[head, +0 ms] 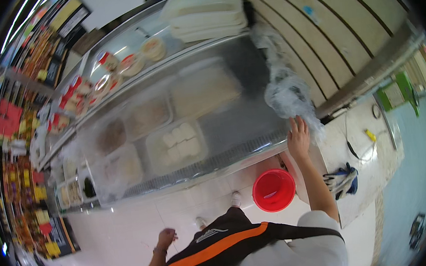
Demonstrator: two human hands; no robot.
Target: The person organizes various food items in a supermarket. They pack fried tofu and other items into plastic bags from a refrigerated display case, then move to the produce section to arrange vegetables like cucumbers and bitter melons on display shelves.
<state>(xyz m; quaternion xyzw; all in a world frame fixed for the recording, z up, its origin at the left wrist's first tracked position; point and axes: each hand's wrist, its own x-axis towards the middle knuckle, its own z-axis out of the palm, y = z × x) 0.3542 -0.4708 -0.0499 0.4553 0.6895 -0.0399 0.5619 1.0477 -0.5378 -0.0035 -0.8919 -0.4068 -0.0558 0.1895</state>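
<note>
My right hand [298, 137] reaches to the near right corner of a refrigerated display case [235, 123], fingers extended. Its fingertips are at the edge of a bunched clear plastic sheet [289, 92]; I see no grip on it. My left hand [166, 237] hangs low over the floor, fingers curled, with nothing visible in it. In the case, a clear film lies over several plastic trays. One tray [153, 165] holds white blocks [181, 140], and a brownish food [111, 136] fills another. A larger pale tray [203, 90] sits farther back.
A red bucket [274, 190] stands on the floor by my right arm. Gloves [342, 180] lie on a white counter [359, 200] to the right. Stacked white trays [206, 15] and red-labelled tubs [131, 64] line the back ledge. A slatted surface [317, 25] is at upper right.
</note>
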